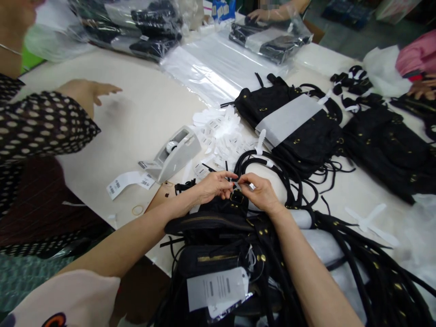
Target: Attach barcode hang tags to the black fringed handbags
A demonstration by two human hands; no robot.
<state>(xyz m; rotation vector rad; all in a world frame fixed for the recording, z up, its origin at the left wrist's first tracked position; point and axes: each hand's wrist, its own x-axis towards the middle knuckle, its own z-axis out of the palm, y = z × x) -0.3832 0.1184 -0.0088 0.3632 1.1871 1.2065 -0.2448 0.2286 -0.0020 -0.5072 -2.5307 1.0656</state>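
My left hand (218, 187) and my right hand (259, 192) meet over the top of a black bag (204, 261) with brass zippers. Between their pinched fingertips is a small pale strip (237, 185), partly hidden by the fingers. Just below it, a dark buckle (236, 196) sits on the bag's strap. White hang tags (218, 289) dangle on the bag's front. Beyond my hands, black cord handles (272, 165) curve in loops, with white wraps around them.
Left of my hands stands a grey tape dispenser (179, 152), with a heap of white tags (221, 136) behind. More black bags (299, 145) lie at right. Plastic-wrapped bags (146, 27) are at the back. A co-worker's hand (85, 93) reaches over the table (126, 122) from the left.
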